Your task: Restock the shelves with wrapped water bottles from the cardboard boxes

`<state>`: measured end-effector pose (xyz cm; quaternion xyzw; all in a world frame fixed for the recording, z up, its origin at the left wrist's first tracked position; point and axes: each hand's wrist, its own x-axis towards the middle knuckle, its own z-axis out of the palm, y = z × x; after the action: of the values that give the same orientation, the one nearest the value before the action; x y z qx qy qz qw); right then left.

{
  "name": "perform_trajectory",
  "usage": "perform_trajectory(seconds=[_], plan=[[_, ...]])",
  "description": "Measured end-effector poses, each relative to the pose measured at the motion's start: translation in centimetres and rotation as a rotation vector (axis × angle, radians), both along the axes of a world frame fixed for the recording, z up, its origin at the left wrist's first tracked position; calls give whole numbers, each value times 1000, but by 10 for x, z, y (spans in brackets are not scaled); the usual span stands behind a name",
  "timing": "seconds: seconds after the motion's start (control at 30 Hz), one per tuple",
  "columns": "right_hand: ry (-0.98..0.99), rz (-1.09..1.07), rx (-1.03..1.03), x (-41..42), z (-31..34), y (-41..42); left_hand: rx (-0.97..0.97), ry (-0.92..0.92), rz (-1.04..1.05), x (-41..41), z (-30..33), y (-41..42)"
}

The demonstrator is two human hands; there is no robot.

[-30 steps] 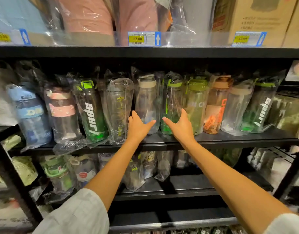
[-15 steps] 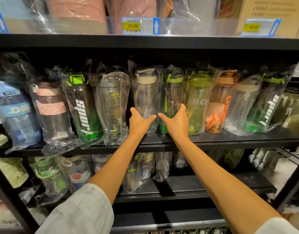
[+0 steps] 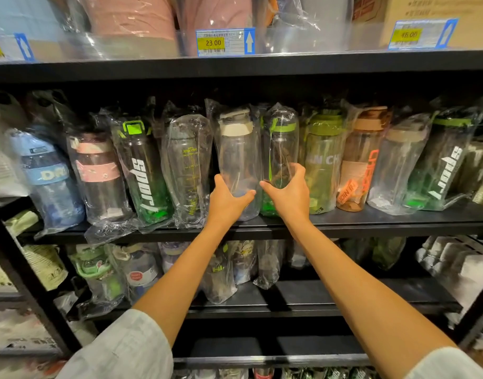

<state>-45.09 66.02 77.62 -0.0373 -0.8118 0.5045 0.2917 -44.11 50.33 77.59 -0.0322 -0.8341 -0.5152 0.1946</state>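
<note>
A row of plastic-wrapped water bottles stands on the middle black shelf (image 3: 371,224). My left hand (image 3: 228,201) grips the lower part of a clear bottle with a beige cap (image 3: 236,157), thumb on its right side and fingers on its left. My right hand (image 3: 289,195) grips the base of the neighbouring clear bottle with a green band (image 3: 280,143), thumb to the left, fingers to the right. Both bottles stand upright and side by side, close together. No restocking box is in view.
Beside the held pair stand a clear bottle with yellow-green markings (image 3: 189,170) on the left and an olive-green bottle (image 3: 323,160) on the right. The upper shelf carries a 23.00 price tag (image 3: 225,42), wrapped goods and a cardboard box (image 3: 437,9). More wrapped bottles lie on the lower shelf (image 3: 316,299).
Both hands have reached further in and slightly up, from resting at the shelf edge to wrapping round the two middle bottles. The view has moved closer.
</note>
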Motion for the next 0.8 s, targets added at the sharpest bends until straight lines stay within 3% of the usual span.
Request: perform_trajectory(seconds=[0.6, 0.8], plan=[[3, 92, 25, 23, 1, 16, -14, -20, -8, 15, 0, -8], [15, 135, -27, 43, -2, 43, 15, 11, 122, 25, -5, -3]])
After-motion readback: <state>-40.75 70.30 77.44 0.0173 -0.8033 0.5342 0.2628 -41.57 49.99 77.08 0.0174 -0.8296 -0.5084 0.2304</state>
